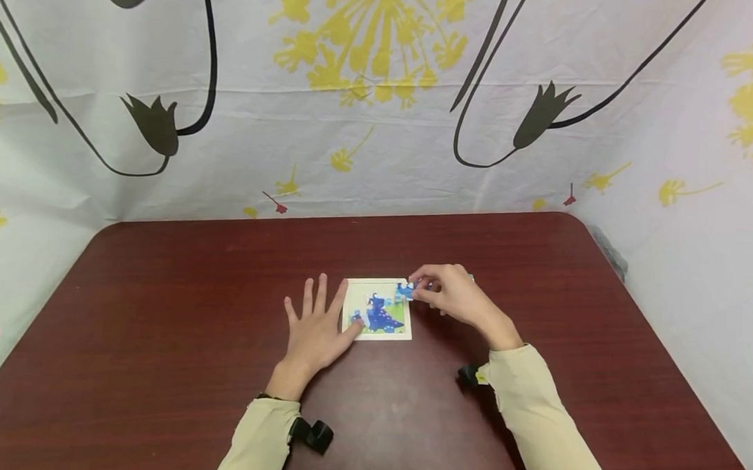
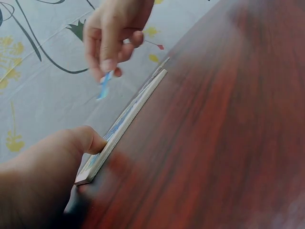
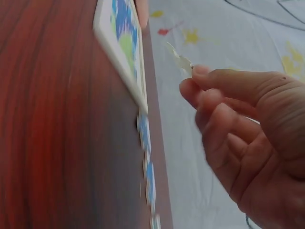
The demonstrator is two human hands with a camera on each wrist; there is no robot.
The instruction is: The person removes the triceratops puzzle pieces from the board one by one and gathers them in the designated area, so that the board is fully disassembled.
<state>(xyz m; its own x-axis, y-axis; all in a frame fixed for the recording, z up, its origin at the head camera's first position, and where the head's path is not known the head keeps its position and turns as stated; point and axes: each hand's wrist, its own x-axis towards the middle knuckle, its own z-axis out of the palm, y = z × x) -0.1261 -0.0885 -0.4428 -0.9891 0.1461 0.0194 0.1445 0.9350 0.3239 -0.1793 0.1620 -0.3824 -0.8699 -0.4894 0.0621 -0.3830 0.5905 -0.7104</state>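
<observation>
A square jigsaw puzzle board (image 1: 379, 337) with a pale rim lies on the table, partly filled with a picture of a blue dinosaur on green. My left hand (image 1: 315, 333) is at its left side, fingers spread out straight, with the thumb lying over the lower left of the picture. Above the upper right corner, my right hand (image 1: 452, 293) pinches a small blue puzzle piece (image 1: 404, 291) between thumb and fingertips. The left wrist view shows that puzzle piece (image 2: 104, 87) raised over the board; the right wrist view catches the puzzle piece (image 3: 180, 59) nearly edge-on.
Several loose puzzle pieces (image 3: 150, 179) lie in a row on the table beside the board, mostly hidden behind my right hand in the head view. The dark red table (image 1: 161, 324) ends at a white patterned cloth (image 1: 366, 165) behind it.
</observation>
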